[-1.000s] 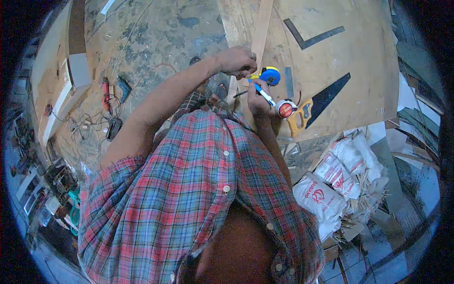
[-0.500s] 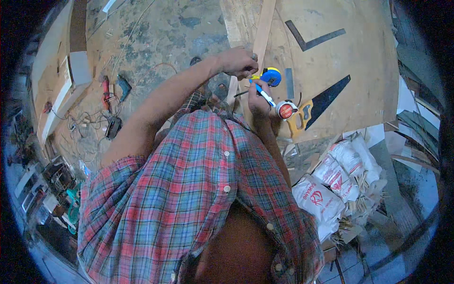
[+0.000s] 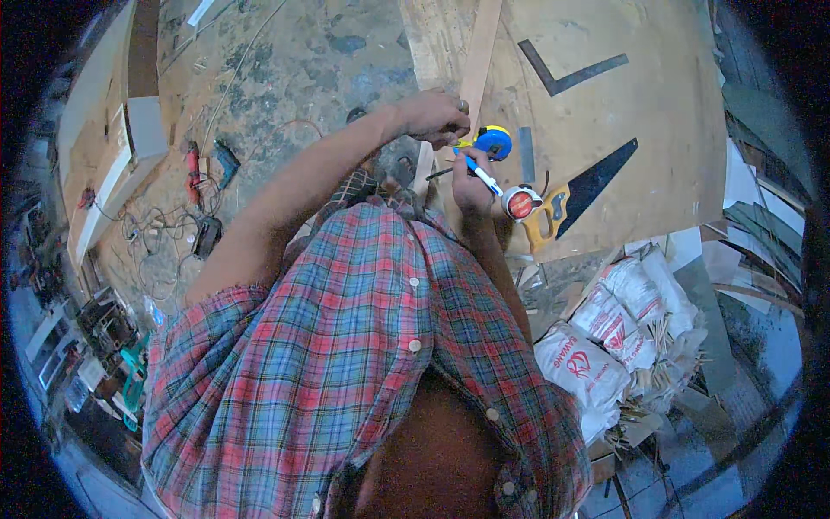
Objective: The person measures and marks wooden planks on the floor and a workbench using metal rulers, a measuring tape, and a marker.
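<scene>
My right hand [image 3: 472, 183] is closed around a blue-and-white pen [image 3: 484, 176], which slants across the fingers. Just beyond it, a blue-and-yellow tape measure [image 3: 493, 143] has a short length of yellow blade out. The curled fingers of my left hand [image 3: 435, 118] pinch at that blade; the fingertips are partly hidden. Both hands are over a long, narrow wooden strip [image 3: 481, 60], which runs away from me and passes beneath them. A white tape measure with a red face [image 3: 520, 204] is beside my right wrist.
A handsaw [image 3: 596, 188] with a yellow handle, a dark L-shaped square [image 3: 566, 78] and a grey metal strip [image 3: 527, 154] lie on the plywood sheet [image 3: 657, 112]. White sacks [image 3: 588, 359] with wood scraps stand right. Red and teal power tools [image 3: 193, 173] with tangled cords lie left.
Both hands keep nearly the same place and grip. The blue-and-yellow tape measure and the things on the plywood appear shifted very slightly left in the view.
</scene>
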{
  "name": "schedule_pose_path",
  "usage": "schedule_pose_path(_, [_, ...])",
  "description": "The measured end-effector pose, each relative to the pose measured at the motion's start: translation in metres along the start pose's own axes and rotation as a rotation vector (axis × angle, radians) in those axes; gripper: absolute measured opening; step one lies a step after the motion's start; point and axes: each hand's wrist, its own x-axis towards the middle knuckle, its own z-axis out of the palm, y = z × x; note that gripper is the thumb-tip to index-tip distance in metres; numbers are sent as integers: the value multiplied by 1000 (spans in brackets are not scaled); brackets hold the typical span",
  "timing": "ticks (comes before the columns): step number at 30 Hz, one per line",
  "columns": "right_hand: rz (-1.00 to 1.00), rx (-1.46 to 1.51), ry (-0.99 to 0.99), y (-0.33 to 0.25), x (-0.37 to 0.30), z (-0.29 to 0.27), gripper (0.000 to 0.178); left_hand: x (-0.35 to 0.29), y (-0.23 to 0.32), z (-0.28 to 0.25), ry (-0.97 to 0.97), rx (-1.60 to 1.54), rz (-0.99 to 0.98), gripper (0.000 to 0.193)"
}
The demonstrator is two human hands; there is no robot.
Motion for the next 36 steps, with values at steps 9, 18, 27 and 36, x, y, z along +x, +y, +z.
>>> schedule_pose_path(9, [-359, -179, 157, -39, 30, -63, 42, 13, -4, -13, -87, -56, 69, 16])
schedule_pose_path(18, [-415, -347, -138, -18, 77, -70, 66, 21, -2, -21, -115, -409, -183, 15])
schedule_pose_path(27, [-251, -480, -63, -4, 115, -139, 57, 4, -6, 9, 174, -749, -355, 21])
schedule_pose_path(36, [-439, -496, 5, 0, 188, -84, 42, -25, 10, 3, 719, -990, -452, 24])
